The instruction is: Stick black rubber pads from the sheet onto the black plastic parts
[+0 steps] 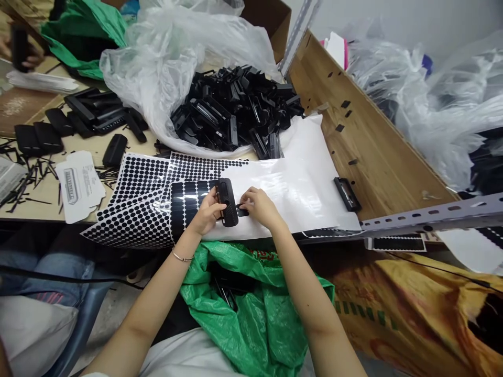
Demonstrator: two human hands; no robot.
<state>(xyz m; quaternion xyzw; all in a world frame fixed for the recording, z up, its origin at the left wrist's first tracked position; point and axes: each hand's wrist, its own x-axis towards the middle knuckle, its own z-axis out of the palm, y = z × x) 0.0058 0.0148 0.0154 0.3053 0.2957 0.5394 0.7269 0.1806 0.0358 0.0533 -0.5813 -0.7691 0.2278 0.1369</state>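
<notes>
My left hand (207,213) is closed on a black plastic casing (229,203), a long rounded piece held upright over the sheets. Just to its right, my right hand (258,207) pinches a small black sticker (242,211) close to the casing's side. Under both hands lie sticker sheets: one carries larger black rectangular stickers (184,201), and others show rows of black dots (137,178). White backing paper (283,193) spreads out to the right. In front of me, a green bag (251,309) hangs open with dark pieces inside.
A heap of black plastic parts (236,110) lies in a clear plastic bag (157,63) behind the sheets. More black casings (94,112) and a white card (80,186) are at left. A wooden board (365,131) borders the right. Another person's hand (33,57) is far left.
</notes>
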